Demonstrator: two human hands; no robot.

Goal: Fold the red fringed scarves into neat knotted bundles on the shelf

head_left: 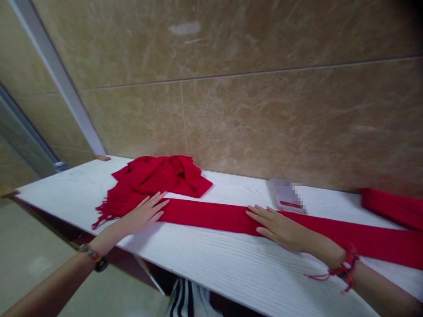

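Note:
A red scarf (pixel 205 215) lies flat in a long narrow strip across the white table (pixel 205 255), running out past the right edge of the view. My left hand (pixel 143 214) rests on the strip's left end, fingers stretched out. Farther along the strip, my right hand (pixel 279 224) lies flat with its fingers extended and palm down. Behind my left hand sits a crumpled red scarf (pixel 158 176) with a fringe at its left side. Neither hand grips anything.
A pixelated flat item (pixel 286 196), perhaps a booklet, lies behind the strip near the tiled wall (pixel 264 123). A folded red cloth (pixel 393 207) is at the far right. The table's front edge runs close to my body, with a dark opening beneath it.

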